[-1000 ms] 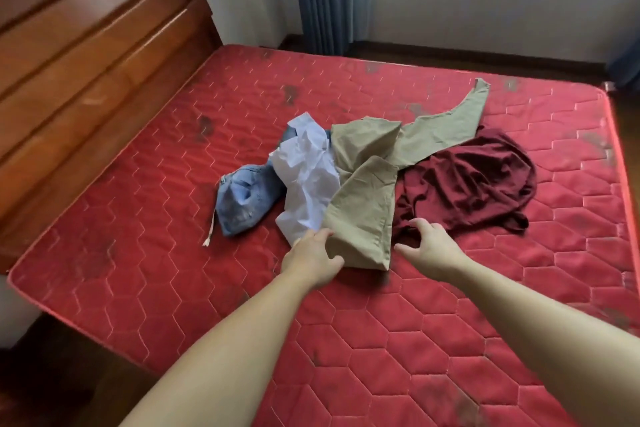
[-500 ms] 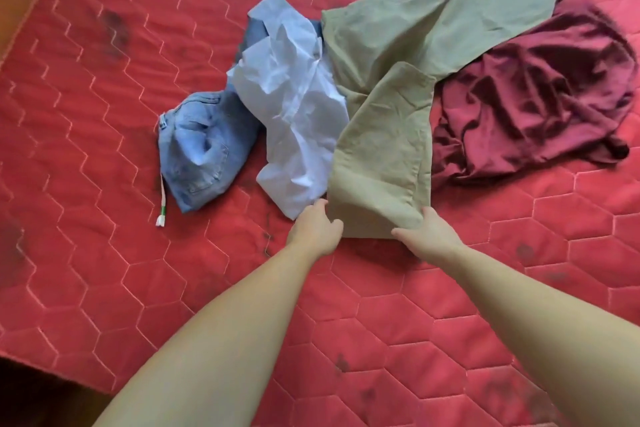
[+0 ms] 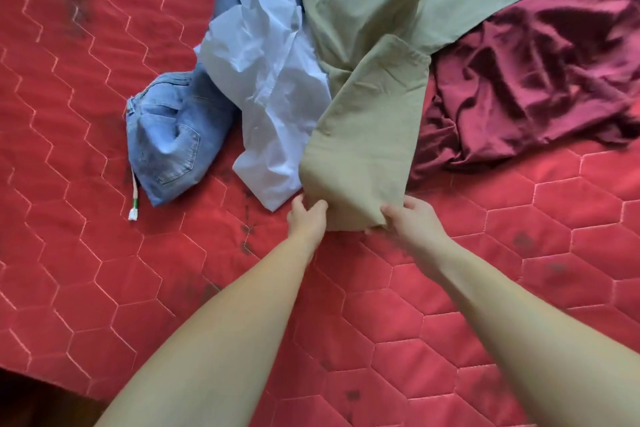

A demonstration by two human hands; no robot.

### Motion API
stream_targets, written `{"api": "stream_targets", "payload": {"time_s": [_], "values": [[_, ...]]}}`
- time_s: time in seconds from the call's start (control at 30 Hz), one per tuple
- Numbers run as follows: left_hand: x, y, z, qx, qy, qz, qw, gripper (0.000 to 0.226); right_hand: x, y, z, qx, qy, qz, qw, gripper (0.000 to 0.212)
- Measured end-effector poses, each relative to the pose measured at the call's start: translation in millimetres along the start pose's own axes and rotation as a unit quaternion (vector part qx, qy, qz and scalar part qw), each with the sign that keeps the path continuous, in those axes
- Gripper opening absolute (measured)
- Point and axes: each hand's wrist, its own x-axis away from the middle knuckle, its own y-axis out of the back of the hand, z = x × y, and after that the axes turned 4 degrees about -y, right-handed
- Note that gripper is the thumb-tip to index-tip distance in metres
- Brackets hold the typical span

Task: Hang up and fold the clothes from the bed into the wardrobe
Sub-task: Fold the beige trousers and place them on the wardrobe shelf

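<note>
Khaki trousers [image 3: 367, 135]: I have both hands on the near end, at the hem of one folded-over leg. My left hand [image 3: 306, 218] pinches the hem's left corner, thumb and fingers curled onto the cloth. My right hand [image 3: 410, 218] grips the right corner, fingers wrapped round the edge. The hem sits bunched between the two hands, slightly raised off the red mattress [image 3: 485, 288].

Count of garments on the bed: four, one of each.
1. Khaki trousers, plain matte weave, a few soft creases. One leg runs toward me, the other stretches up to the far right and leaves the top of the view.
2. White shirt [image 3: 270, 80], heavily crumpled, just left of the trousers and touching them; its right edge lies under the khaki cloth.
3. Blue jeans [image 3: 169, 146], light-wash denim, bunched into a lump left of the shirt and partly beneath it. One back pocket visible. One white cord with a green band [image 3: 134, 204] trails from them onto the mattress.
4. Maroon garment [image 3: 540, 87], shiny and rumpled, right of the trousers; the far khaki leg overlaps its upper left edge.

Mattress: quilted in a hexagon pattern, with several dark smudges. Its near left corner shows at the bottom left, dark floor [image 3: 41, 402] beyond it.
</note>
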Motion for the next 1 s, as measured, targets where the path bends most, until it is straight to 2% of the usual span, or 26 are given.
{"api": "stream_targets", "payload": {"time_s": [0.07,0.1,0.17,0.2,0.27,0.3,0.37,0.4,0.47,0.5,0.57,0.67,0.73,0.8,0.9,1.0], "values": [[15.0,2.0,-12.2,0.087,0.034,0.003,0.996,0.045,18.4,7.5,13.4,-0.049,0.025,-0.006,0.998,0.022],[22.1,4.4,-20.3,0.144,0.065,0.036,0.987,0.045,28.2,12.5,18.4,-0.060,0.036,-0.010,0.998,0.021],[32.2,10.4,-35.6,0.266,0.103,0.124,0.950,0.060,49.3,23.2,26.2,-0.077,0.053,-0.011,0.996,0.020],[42.1,11.3,-47.8,0.305,0.104,0.147,0.935,0.063,59.0,29.7,28.8,-0.071,0.059,-0.007,0.996,0.020],[68.5,10.9,-71.5,0.337,0.084,0.176,0.921,0.055,81.0,44.3,32.2,-0.053,0.065,0.010,0.996,0.028],[90.6,11.2,-85.0,0.336,0.067,0.164,0.925,0.046,93.6,52.5,33.2,-0.042,0.062,0.022,0.997,0.032],[123.2,4.3,-102.5,0.422,0.013,0.168,0.891,0.023,120.4,68.0,33.9,-0.004,0.056,0.049,0.997,0.029],[133.7,0.5,-107.1,0.413,-0.047,0.154,0.896,0.026,134.7,75.8,33.8,0.026,0.051,0.063,0.996,0.024],[161.7,4.0,-119.2,0.255,-0.051,0.212,0.942,0.024,163.2,90.6,35.8,0.093,0.028,0.080,0.992,0.020],[174.8,3.6,-124.4,0.178,-0.052,0.238,0.953,0.024,175.0,98.4,36.4,0.128,0.015,0.074,0.989,0.021],[201.0,7.1,-138.7,0.114,-0.105,0.250,0.956,0.025,197.2,115.3,41.5,0.192,0.005,0.046,0.980,0.022],[251.1,4.8,-168.6,0.066,-0.206,0.246,0.945,0.015,214.4,141.6,57.3,0.226,0.053,-0.032,0.972,0.028],[280.2,5.3,-187.9,0.051,-0.265,0.258,0.927,0.020,227.4,155.4,76.9,0.174,0.110,-0.090,0.974,0.035],[311.2,11.0,-205.3,0.025,-0.317,0.267,0.910,0.018,239.7,166.4,100.5,0.108,0.141,-0.114,0.977,0.052],[358.2,21.4,-228.6,-0.018,-0.362,0.286,0.887,0.013,273.5,178.5,133.9,0.049,0.158,-0.087,0.982,0.069],[386.4,28.2,-245.6,-0.055,-0.400,0.273,0.873,0.026,305.4,189.0,152.6,0.075,0.147,0.005,0.986,0.072]]}}
